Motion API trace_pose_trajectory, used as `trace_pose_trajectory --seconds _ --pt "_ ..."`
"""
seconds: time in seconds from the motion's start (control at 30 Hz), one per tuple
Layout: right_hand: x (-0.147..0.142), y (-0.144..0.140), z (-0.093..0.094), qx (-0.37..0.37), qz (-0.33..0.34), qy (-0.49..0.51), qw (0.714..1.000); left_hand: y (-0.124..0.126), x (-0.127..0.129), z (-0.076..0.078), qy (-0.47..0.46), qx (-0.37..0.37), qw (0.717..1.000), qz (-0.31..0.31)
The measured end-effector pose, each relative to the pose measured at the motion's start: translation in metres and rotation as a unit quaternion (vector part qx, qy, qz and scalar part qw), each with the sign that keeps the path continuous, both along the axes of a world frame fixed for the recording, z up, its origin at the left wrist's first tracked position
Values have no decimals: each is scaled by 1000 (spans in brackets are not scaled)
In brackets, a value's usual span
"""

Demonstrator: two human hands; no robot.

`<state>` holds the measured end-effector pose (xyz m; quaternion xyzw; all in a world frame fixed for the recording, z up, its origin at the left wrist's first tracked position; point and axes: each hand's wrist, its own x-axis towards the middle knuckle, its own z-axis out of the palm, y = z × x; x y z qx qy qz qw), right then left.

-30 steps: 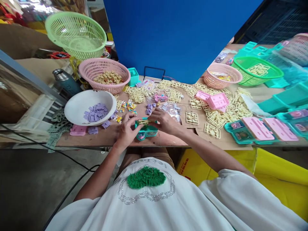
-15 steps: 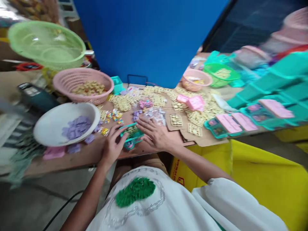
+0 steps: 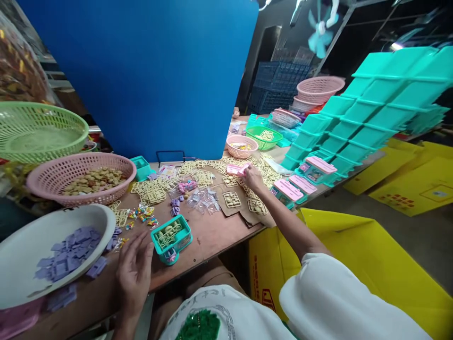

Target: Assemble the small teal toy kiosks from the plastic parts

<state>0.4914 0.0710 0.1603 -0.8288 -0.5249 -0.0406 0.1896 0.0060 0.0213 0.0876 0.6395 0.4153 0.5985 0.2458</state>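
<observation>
My teal box (image 3: pixel 171 237) at lower centre holds its yellow frame, lidless; my left hand (image 3: pixel 133 274) rests open beside it while my right hand (image 3: pixel 252 177) grasps a pink lid (image 3: pixel 236 169) mid-frame.

White bowl (image 3: pixel 21 283) cut off at left edge; basket contents (image 3: pixel 92 179) too small to identify.

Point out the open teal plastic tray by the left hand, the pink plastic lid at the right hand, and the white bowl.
Teal plastic tray (image 3: pixel 172 237), head view, yellow-filled inside.
Pink plastic lid (image 3: pixel 235 169), head view, top face.
White bowl (image 3: pixel 92 218), head view, bare rim.
</observation>
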Motion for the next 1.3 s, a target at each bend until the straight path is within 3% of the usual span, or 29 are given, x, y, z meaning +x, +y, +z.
trace_pose_trajectory --seconds 0.1,0.3,0.4,0.5,0.57,0.67,0.7,0.73,0.8,0.87,0.93,1.0,1.07,1.1,1.17,1.23,1.3 --pt "6 1 -4 40 3 15 999 0 0 7 1 20 1000 14" --pt "9 -1 1 156 30 109 981 1 1 10 -23 -9 1000 10" --pt "-5 -8 5 231 45 167 957 -1 6 14 -27 -32 999 -22" --pt "-39 -19 8 273 91 241 927 -6 18 27 -72 -77 993 -47" --pt "-72 -28 10 274 143 348 885 -10 31 42 -119 -116 983 -73" --pt "-129 -43 11 228 206 594 744 -11 53 66 -172 -171 957 -160" --pt "-147 -48 12 199 221 642 707 -10 59 73 -190 -186 945 -192" --pt "-164 -53 13 169 237 664 689 -8 64 78 -208 -199 933 -217" --pt "-191 -60 17 124 277 647 699 -5 71 85 -236 -227 915 -235" --pt "-207 -64 22 140 333 551 752 -1 70 86 -262 -243 908 -217" --pt "-214 -66 29 203 397 393 804 1 65 84 -282 -245 907 -195" --pt "-217 -66 33 253 435 259 825 -1 59 81 -290 -221 917 -163" --pt "-222 -67 32 242 439 252 828 -5 53 78 -257 -168 946 -104" --pt "-228 -68 30 212 438 302 820 -9 52 77 -218 -132 965 -70" --pt "-245 -73 24 129 437 451 767 -16 50 77 -101 -49 993 -36" --pt "-264 -77 19 74 425 572 697 -21 50 78 21 37 997 -66" --pt "-277 -76 21 92 405 615 671 -24 49 78 103 100 983 -117"
